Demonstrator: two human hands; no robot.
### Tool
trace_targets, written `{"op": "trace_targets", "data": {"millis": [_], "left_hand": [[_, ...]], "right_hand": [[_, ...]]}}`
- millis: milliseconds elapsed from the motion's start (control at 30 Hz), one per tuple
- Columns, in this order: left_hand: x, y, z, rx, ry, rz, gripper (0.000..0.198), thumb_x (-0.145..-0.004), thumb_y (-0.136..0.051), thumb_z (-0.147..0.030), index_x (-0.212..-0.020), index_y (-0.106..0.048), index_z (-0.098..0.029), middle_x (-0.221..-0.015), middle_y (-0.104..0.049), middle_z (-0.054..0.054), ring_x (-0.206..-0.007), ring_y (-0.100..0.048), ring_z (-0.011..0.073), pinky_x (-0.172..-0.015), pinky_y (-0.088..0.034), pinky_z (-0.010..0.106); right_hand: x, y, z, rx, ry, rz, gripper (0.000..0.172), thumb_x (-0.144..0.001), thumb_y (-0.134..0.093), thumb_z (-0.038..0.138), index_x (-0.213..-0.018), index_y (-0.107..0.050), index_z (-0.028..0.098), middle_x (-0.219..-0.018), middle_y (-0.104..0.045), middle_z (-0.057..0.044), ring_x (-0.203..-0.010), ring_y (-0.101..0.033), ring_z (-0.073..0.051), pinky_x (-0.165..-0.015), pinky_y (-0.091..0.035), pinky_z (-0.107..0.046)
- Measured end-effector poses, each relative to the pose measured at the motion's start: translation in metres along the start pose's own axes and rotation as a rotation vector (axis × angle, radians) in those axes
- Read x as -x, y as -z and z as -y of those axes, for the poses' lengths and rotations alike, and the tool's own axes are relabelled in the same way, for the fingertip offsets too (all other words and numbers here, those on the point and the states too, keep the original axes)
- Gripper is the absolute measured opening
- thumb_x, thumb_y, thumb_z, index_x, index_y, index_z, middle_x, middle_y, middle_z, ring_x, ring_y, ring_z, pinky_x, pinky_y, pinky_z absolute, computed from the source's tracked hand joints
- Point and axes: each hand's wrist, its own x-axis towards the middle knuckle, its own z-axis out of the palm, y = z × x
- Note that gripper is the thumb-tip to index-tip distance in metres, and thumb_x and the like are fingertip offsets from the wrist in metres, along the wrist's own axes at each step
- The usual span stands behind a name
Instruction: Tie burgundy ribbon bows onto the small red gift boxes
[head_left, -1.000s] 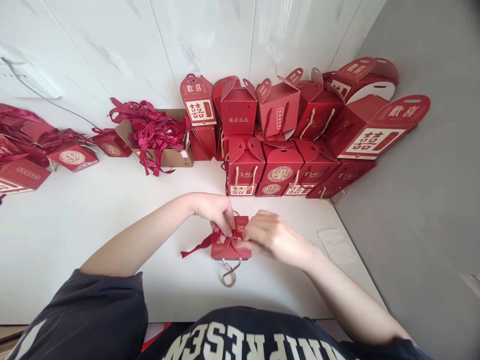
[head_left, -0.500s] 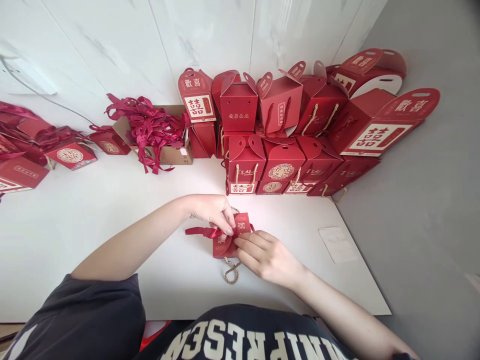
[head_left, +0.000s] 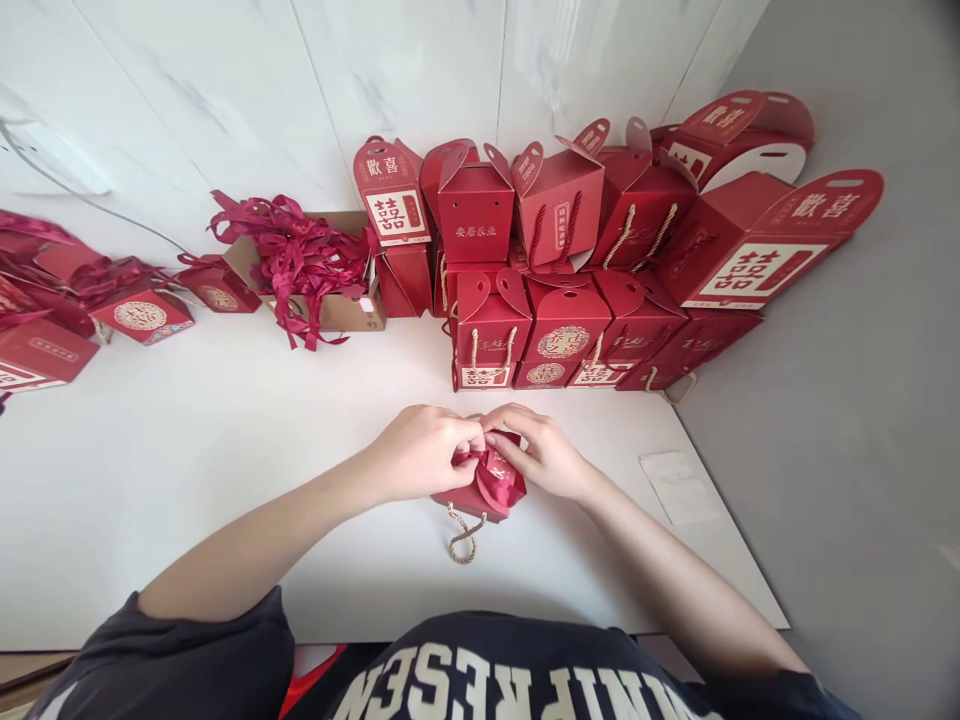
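A small red gift box point(head_left: 480, 498) stands on the white table point(head_left: 187, 450) just in front of me, its beige rope handle point(head_left: 465, 534) dangling toward me. A dark red ribbon point(head_left: 496, 478) loops over the box top. My left hand point(head_left: 420, 455) pinches the ribbon at the box's top left. My right hand point(head_left: 540, 450) pinches the ribbon from the right, its fingertips meeting the left hand's over the box.
A stack of finished red gift boxes point(head_left: 562, 290) fills the back right of the table against the wall. A cardboard box heaped with red ribbons point(head_left: 300, 260) stands at the back centre-left. More red boxes point(head_left: 90, 310) lie at the far left. A paper slip point(head_left: 675, 485) lies at the right.
My right hand has risen from the box's front to its top and taken the ribbon. The loose ribbon tail on the left has been drawn in over the box.
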Motion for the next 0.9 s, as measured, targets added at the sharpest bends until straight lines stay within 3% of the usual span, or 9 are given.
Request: {"op": "trace_targets", "data": {"millis": [133, 300, 567, 733, 900], "left_hand": [[0.007, -0.025, 0.017, -0.044, -0.157, -0.344, 0.01, -0.074, -0.061, -0.011, -0.077, -0.067, -0.019, -0.061, -0.064, -0.005, -0.053, -0.057, 0.0083, -0.054, -0.043, 0.019], [0.007, -0.05, 0.034, 0.111, -0.253, -0.526, 0.008, -0.076, -0.065, -0.011, -0.077, -0.065, -0.018, -0.056, -0.059, -0.006, -0.048, -0.05, 0.0062, -0.051, -0.044, 0.018], [0.008, -0.059, 0.041, 0.145, -0.344, -0.572, 0.013, -0.075, -0.068, -0.008, -0.081, -0.065, -0.02, -0.059, -0.063, -0.005, -0.051, -0.052, 0.0069, -0.054, -0.046, 0.02], [0.008, -0.058, 0.039, 0.023, -0.376, -0.615, 0.011, -0.078, -0.067, -0.01, -0.081, -0.064, -0.021, -0.061, -0.064, -0.005, -0.052, -0.056, 0.0069, -0.055, -0.047, 0.02], [0.009, -0.056, 0.037, -0.156, -0.434, -0.655, 0.011, -0.078, -0.067, -0.01, -0.08, -0.063, -0.02, -0.058, -0.061, -0.006, -0.05, -0.054, 0.0073, -0.053, -0.046, 0.021]], "right_hand": [[0.001, 0.002, -0.007, 0.022, -0.006, 0.001, 0.009, -0.091, -0.061, 0.023, -0.096, -0.069, 0.023, -0.094, -0.069, -0.005, -0.089, -0.059, -0.019, -0.085, -0.047, -0.037], [0.001, -0.003, -0.008, -0.023, -0.097, -0.055, 0.007, -0.087, -0.066, 0.02, -0.091, -0.071, 0.024, -0.09, -0.07, -0.004, -0.084, -0.06, -0.019, -0.08, -0.049, -0.035], [0.0, 0.005, -0.004, 0.17, -0.022, -0.184, 0.012, -0.082, -0.061, 0.012, -0.088, -0.062, 0.021, -0.089, -0.061, -0.004, -0.086, -0.057, -0.02, -0.083, -0.045, -0.039], [-0.005, 0.009, -0.004, 0.115, 0.022, 0.036, 0.024, -0.081, -0.058, 0.009, -0.1, -0.061, 0.024, -0.118, -0.06, -0.006, -0.112, -0.055, -0.022, -0.101, -0.041, -0.042], [-0.012, 0.011, -0.01, 0.167, 0.092, -0.008, 0.018, -0.078, -0.056, 0.007, -0.086, -0.059, 0.023, -0.128, -0.056, -0.006, -0.125, -0.047, -0.025, -0.109, -0.033, -0.047]]}}
